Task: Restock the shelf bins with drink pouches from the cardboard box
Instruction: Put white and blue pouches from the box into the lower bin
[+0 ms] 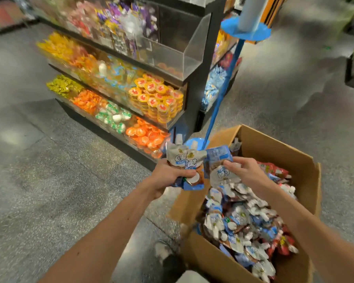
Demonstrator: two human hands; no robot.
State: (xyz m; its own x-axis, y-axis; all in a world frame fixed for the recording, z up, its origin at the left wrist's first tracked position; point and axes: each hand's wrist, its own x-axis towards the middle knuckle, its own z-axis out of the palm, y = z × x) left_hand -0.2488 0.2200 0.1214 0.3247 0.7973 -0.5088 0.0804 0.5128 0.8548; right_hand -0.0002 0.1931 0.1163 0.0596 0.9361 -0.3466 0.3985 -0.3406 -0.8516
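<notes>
Pouches (185, 163) were gripped in a bunch by the left hand (166, 177) and another pouch (219, 156) pinched by the right hand (243, 168) above the cardboard box (278, 154); gathering was judged under way, a carry to the shelf bins (192, 48) being needed next.

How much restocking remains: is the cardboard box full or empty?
Fairly full: drink pouches lie heaped across the open cardboard box.

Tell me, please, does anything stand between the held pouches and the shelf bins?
Nothing visible. The white-and-blue drink pouches in the left hand and right hand face the clear plastic shelf bins; a blue pole stand rises beside the route, at the shelf's corner.
</notes>
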